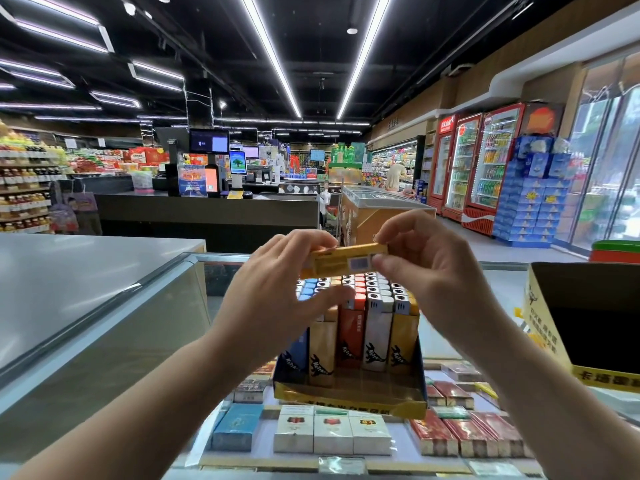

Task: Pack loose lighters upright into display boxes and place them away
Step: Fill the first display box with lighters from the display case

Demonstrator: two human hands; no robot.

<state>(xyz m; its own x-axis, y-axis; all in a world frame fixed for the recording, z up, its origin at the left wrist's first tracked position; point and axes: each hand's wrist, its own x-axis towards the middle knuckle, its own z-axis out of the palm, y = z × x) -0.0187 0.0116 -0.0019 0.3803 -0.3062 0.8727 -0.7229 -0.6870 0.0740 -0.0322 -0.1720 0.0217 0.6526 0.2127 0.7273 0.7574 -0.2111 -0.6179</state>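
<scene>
We hold a yellow cardboard flap (346,261) above the rows of upright lighters (360,317), blue, cream, red, white and yellow, packed in a yellow-and-blue open display box (349,400). The box stands on the glass counter top (446,344) (cigarette packs (332,433) lie beneath the glass). Our left hand (277,292) pinches the flap's left end between thumb and fingers; our right hand (426,261) pinches its right end. A large open yellow-printed carton (554,327) sits at the right.
</scene>
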